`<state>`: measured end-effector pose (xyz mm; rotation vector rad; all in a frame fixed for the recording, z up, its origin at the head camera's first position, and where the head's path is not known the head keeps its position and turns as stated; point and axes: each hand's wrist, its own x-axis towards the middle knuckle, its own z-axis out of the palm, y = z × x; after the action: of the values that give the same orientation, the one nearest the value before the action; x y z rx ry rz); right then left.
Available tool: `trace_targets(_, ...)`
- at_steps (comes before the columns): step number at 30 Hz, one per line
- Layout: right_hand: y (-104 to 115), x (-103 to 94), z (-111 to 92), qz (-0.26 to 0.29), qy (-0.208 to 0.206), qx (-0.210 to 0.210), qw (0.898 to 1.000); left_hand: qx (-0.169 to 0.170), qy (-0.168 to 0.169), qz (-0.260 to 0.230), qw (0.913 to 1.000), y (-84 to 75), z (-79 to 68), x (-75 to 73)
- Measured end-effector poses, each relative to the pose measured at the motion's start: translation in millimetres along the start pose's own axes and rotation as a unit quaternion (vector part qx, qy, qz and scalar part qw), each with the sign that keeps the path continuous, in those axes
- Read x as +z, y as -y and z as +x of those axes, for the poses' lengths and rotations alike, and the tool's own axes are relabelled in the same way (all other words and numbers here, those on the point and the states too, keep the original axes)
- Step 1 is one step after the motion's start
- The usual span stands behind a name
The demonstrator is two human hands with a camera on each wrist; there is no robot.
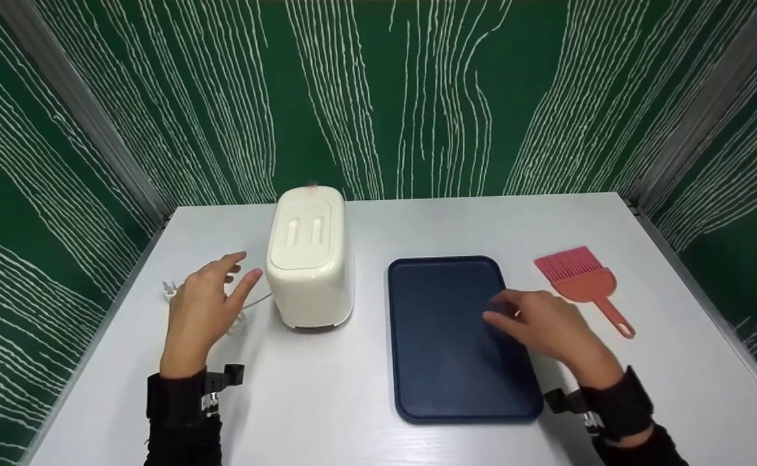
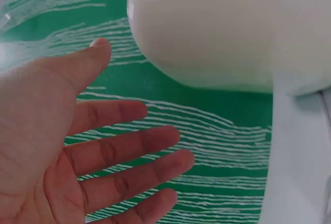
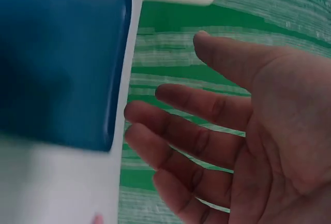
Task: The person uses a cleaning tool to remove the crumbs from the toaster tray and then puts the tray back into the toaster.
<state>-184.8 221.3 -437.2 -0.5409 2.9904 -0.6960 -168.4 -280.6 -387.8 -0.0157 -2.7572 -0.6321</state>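
Note:
A cream toaster with a lid over its top stands left of the middle of the table, its end towards me. To its left hovers my left hand, fingers relaxed and apart from it; the left wrist view shows the bare palm beside the toaster's rounded body. A dark blue tray lies flat right of the toaster. Over the tray's right edge I hold my right hand in the air, fingers loosely bent, nothing in the palm.
A small pink brush and orange dustpan lie together at the right, beyond my right hand. The toaster's white cord and plug lie on the white table, partly behind my left hand. Green, white-streaked walls enclose the back and sides.

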Motion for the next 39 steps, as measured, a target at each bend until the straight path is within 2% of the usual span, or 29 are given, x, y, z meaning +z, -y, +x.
trace_targets(4,20.8,15.8,7.1,0.018,0.0,-0.031,0.999,-0.007,-0.04,-0.008,0.9991,-6.2,-0.3,1.6)
trace_targets(8,41.1,30.7,16.0,0.064,0.019,-0.063,0.996,-0.03,-0.078,-0.033,0.9959,-7.4,1.9,5.4)
trace_targets(17,73.5,67.4,34.0,0.155,0.079,-0.085,0.981,-0.075,-0.098,-0.049,0.9911,-11.8,6.6,24.2)
trace_targets(20,81.9,76.1,39.4,0.164,0.092,-0.08,0.979,-0.094,-0.084,-0.072,0.9895,-13.6,8.7,32.2)
trace_targets(25,97.5,88.1,51.2,0.19,0.106,-0.059,0.974,-0.115,-0.036,-0.131,0.9841,-14.6,14.4,43.8)
trace_targets(32,122.6,108.2,60.6,0.26,0.137,-0.028,0.956,-0.115,0.008,-0.22,0.9687,-16.6,20.4,58.8)
trace_targets(37,145.8,119.1,66.1,0.275,0.153,-0.001,0.949,-0.128,0.03,-0.259,0.9569,-18.9,21.5,69.7)
trace_targets(39,153.7,124.4,68.1,0.294,0.164,0.015,0.941,-0.132,0.03,-0.268,0.9537,-19.9,21.1,73.4)
